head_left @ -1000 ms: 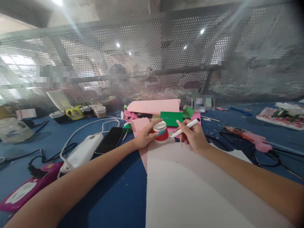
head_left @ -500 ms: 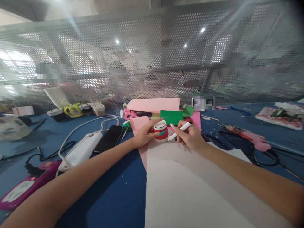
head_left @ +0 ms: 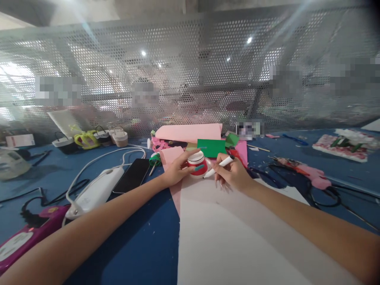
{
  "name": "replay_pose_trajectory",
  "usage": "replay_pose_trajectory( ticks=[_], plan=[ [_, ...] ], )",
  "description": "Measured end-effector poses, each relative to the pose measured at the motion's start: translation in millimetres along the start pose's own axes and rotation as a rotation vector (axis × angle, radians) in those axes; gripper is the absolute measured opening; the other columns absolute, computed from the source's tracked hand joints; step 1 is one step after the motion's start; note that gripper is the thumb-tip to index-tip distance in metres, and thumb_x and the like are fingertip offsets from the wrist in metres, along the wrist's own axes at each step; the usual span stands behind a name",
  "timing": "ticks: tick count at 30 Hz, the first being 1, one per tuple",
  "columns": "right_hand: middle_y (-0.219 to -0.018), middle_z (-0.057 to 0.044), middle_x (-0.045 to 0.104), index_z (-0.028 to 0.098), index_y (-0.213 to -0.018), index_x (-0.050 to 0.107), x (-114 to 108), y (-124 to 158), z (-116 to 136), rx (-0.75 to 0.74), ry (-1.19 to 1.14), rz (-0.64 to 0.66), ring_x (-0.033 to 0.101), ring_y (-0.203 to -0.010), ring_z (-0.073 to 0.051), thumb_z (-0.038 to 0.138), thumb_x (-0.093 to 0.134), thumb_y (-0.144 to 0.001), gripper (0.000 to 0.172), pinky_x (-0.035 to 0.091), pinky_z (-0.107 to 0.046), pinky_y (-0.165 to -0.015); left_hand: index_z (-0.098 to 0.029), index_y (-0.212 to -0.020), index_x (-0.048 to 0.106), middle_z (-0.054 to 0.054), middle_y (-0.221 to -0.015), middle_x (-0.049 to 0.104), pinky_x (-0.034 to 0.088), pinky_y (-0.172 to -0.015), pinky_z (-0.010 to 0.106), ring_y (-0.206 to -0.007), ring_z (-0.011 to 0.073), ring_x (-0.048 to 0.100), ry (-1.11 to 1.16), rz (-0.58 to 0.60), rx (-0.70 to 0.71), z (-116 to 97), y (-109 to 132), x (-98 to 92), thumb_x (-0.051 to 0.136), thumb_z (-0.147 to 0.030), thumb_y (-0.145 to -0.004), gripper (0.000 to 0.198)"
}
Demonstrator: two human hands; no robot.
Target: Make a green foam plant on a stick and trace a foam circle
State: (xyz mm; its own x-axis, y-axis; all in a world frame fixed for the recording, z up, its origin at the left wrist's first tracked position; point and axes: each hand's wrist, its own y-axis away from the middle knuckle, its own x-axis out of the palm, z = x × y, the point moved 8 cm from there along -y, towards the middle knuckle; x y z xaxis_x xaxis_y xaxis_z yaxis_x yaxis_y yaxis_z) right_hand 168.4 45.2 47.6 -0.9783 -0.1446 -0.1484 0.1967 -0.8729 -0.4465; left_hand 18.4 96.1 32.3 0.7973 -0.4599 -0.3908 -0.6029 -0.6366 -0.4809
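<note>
My left hand [head_left: 175, 171] is closed round a small red-and-white round container [head_left: 196, 163], thumb at the near side and fingers behind. The container stands upright at the far edge of a large white sheet [head_left: 225, 237]. A white marker with a dark end [head_left: 225, 162] is pinched in my right hand [head_left: 237, 174]. Its dark tip is at the sheet by the container's base; whether it touches the paper I cannot tell. Just behind the container lie green paper [head_left: 211, 148] and pink paper [head_left: 172, 155].
Left of the sheet are a black phone [head_left: 132, 176], a white power strip [head_left: 95, 192] with cable and a purple power strip [head_left: 32, 231]. To the right lies a pink glue gun [head_left: 313, 175]. A perforated metal panel [head_left: 178, 63] rises behind the table.
The whole view has shifted slightly, with things now a little further left. The marker tip has moved left along the container's base. My left hand keeps its hold.
</note>
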Motion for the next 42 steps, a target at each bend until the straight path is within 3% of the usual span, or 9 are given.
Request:
replay_pose_trajectory(
  ticks=[6,12,17,24,30,36,39,42],
  plan=[
    [-0.033,0.005,0.050,0.021,-0.053,0.044,-34.4,-0.4,-3.7,-0.026,-0.198,-0.386,0.036,-0.021,-0.007,0.043,0.067,-0.075,0.038,0.024,-0.018,-0.023,-0.029,-0.139,0.039,0.011,-0.136,0.049,0.044,-0.099,0.040,-0.123,0.0267,0.049,-0.062,0.002,-0.014,6.4,1.8,-0.7,0.059,-0.033,-0.085,0.058],
    [-0.033,0.005,0.047,0.023,-0.052,0.044,-51.1,-1.0,-18.8,0.058,-0.326,-0.597,0.037,-0.022,-0.009,0.041,0.066,-0.071,0.034,0.022,-0.021,-0.020,-0.026,-0.140,0.037,0.012,-0.136,0.050,0.040,-0.103,0.043,-0.124,0.0270,0.048,-0.153,0.004,0.026,5.4,-0.5,-1.5,0.056,-0.034,-0.086,0.057],
    [-0.031,0.005,0.046,0.023,-0.053,0.045,-49.3,-1.8,-19.8,0.079,-0.306,-0.576,0.037,-0.022,-0.009,0.042,0.064,-0.072,0.033,0.022,-0.020,-0.021,-0.026,-0.141,0.033,0.012,-0.136,0.050,0.037,-0.105,0.045,-0.122,0.0270,0.050,-0.185,0.001,0.013,5.1,-1.5,-0.8,0.055,-0.035,-0.086,0.060],
    [-0.034,0.004,0.051,0.023,-0.052,0.044,-47.6,-3.3,-16.7,0.050,-0.287,-0.558,0.037,-0.022,-0.008,0.043,0.066,-0.069,0.034,0.025,-0.020,-0.021,-0.028,-0.142,0.025,0.011,-0.136,0.047,0.047,-0.096,0.045,-0.121,0.0291,0.051,-0.131,0.040,-0.107,7.0,1.0,7.0,0.063,-0.038,-0.080,0.073],
    [-0.032,0.005,0.048,0.023,-0.052,0.043,-46.4,-3.8,-18.6,0.067,-0.302,-0.536,0.035,-0.021,-0.007,0.039,0.064,-0.071,0.033,0.024,-0.020,-0.021,-0.023,-0.146,0.015,0.016,-0.140,0.041,0.033,-0.108,0.049,-0.128,0.0313,0.043,-0.301,0.012,-0.027,-2.4,0.7,4.1,0.068,-0.035,-0.075,0.090],
    [-0.031,0.005,0.047,0.023,-0.051,0.042,-46.6,-3.4,-16.7,0.054,-0.298,-0.544,0.033,-0.021,-0.007,0.039,0.064,-0.071,0.033,0.022,-0.020,-0.021,-0.024,-0.141,0.030,0.014,-0.133,0.049,0.037,-0.106,0.046,-0.122,0.0282,0.050,-0.173,0.023,0.037,-5.4,1.5,3.2,0.064,-0.036,-0.081,0.070],
    [-0.030,0.005,0.046,0.023,-0.051,0.042,-47.2,-3.6,-14.4,0.035,-0.280,-0.544,0.033,-0.021,-0.007,0.041,0.063,-0.071,0.034,0.022,-0.019,-0.022,-0.023,-0.138,0.035,0.014,-0.135,0.048,0.033,-0.108,0.046,-0.126,0.0275,0.046,-0.160,-0.024,0.057,-8.7,1.6,-0.6,0.058,-0.036,-0.085,0.059],
    [-0.030,0.004,0.047,0.023,-0.052,0.043,-47.3,-4.1,-12.5,0.020,-0.267,-0.536,0.034,-0.021,-0.007,0.043,0.063,-0.071,0.034,0.023,-0.019,-0.022,-0.024,-0.138,0.036,0.013,-0.139,0.046,0.032,-0.109,0.046,-0.129,0.0278,0.043,-0.115,-0.089,0.082,-10.8,1.4,-4.9,0.061,-0.038,-0.083,0.062]
  ],
)
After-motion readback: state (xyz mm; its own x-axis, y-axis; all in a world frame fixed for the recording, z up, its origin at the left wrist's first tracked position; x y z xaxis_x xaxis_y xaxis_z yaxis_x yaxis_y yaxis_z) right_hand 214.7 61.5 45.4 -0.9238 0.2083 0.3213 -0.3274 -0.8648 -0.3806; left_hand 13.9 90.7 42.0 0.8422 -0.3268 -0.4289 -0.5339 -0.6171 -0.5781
